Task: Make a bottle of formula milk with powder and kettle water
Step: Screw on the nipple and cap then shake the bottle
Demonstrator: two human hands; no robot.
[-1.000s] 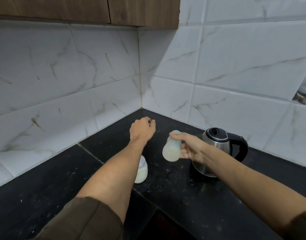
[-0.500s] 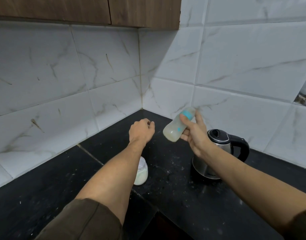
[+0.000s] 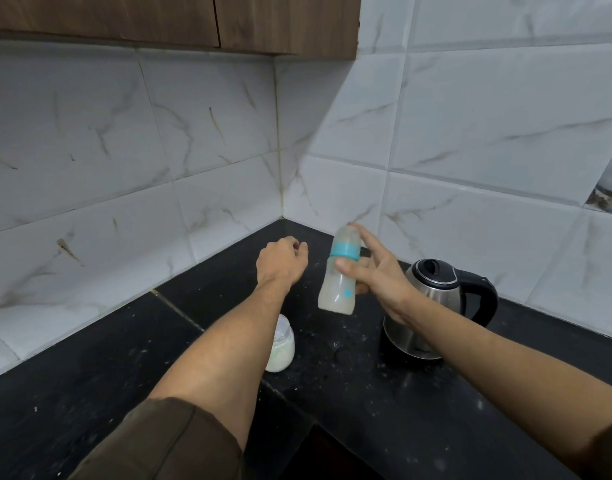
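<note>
From the head view, the right hand [image 3: 377, 275] holds the bottle [image 3: 339, 274] in the air above the black counter [image 3: 332, 393], thumb across the body below the teal ring, index finger stretched up to the cap end, other fingers behind. The bottle stands nearly upright, tipped a little to the right at the top, with cloudy milk in its lower part. The left hand [image 3: 281, 261] hangs loosely curled over the counter, holding nothing that shows. A jar [image 3: 280, 344] of white powder stands partly hidden under the left forearm, and the kettle [image 3: 432, 306] sits behind the right wrist. The step looks like shaking to mix the powder in; to do it well, keep a finger pressed on the top so nothing leaks, swing from the wrist, and stay clear of the kettle. Against the earlier frames, the bottle has swung from lying tilted with its top to the right to near upright, and the index finger has moved up to the cap; the left hand has barely shifted.
</note>
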